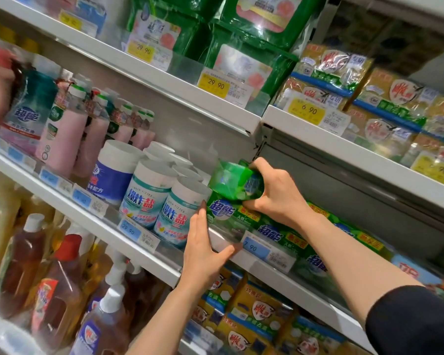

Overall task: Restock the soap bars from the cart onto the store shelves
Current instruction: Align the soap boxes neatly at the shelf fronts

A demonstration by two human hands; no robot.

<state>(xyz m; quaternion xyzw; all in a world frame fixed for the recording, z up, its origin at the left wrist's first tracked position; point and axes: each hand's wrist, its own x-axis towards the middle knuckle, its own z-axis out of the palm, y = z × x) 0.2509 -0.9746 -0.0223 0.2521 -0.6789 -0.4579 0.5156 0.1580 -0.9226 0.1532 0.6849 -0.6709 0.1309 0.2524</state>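
Shelving unit, white metal, several tiers; the middle shelf (164, 262) runs diagonally from upper left down to lower right in the head view.

Upper tier: green refill pouches (244, 55) behind yellow price tags reading 29.90; to their right, stacked yellow soap packs (326, 80) with a tag reading 6.90.

Middle tier, left to right: pink bottles (64, 134); white canisters (141, 193) printed 爆炸盐 in blue, blue tag 29.90 beneath; then a row of green soap packs (274, 231) printed 超能, lying flat, long axes following the shelf edge toward lower right. Blue price tag (256, 248) under them reads 7.90.

Lower tier: amber liquid bottles (21, 265) at left, yellow soap packs below the hands.

Held green soap pack (235, 184): clear green wrap, resting on top of the leftmost pack of the row, just beside the canisters. It is tilted, one end face turned toward the camera, long axis pointing back into the shelf.

Right hand (274, 196): fingers curled over the pack's top, thumb underneath, gripping it. Dark sleeve at the forearm.

Left hand (203, 244): fingers straight and pressed together, lying against the shelf front beside the nearest canister; thumb spread out along the shelf edge toward the 7.90 tag.
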